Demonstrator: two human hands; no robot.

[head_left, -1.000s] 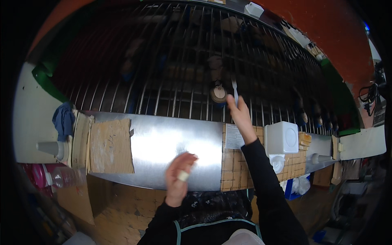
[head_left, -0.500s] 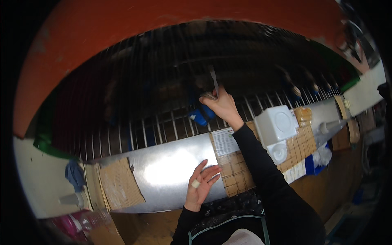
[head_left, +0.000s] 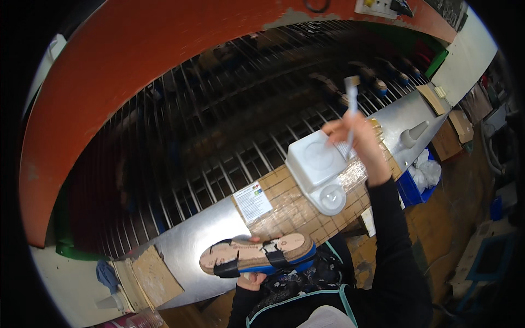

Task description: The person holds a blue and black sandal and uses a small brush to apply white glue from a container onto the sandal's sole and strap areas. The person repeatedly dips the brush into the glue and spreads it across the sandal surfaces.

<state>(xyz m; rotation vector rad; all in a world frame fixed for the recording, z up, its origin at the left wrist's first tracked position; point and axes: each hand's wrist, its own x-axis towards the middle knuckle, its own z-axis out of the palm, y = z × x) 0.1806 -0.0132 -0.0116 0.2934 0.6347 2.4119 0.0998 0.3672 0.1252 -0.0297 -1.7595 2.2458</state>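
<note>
We had the sandal (head_left: 251, 255) low in front of our body, over the bench's (head_left: 205, 232) near edge, its long axis running crosswise from left to right with the pale face up. Our left hand (head_left: 251, 281) was closed around its middle, thumb on the near side and fingertips showing on the far side. Our right hand (head_left: 359, 136), blurred but curled around a brush (head_left: 351, 101), stood up and to the right near the white box (head_left: 309, 164), so the sandal lay apart from it, below and leftward, beyond which metal bars (head_left: 190, 191) stretched away.

Unreadable print on label (head_left: 252, 203), sandal (head_left: 249, 253)
</note>
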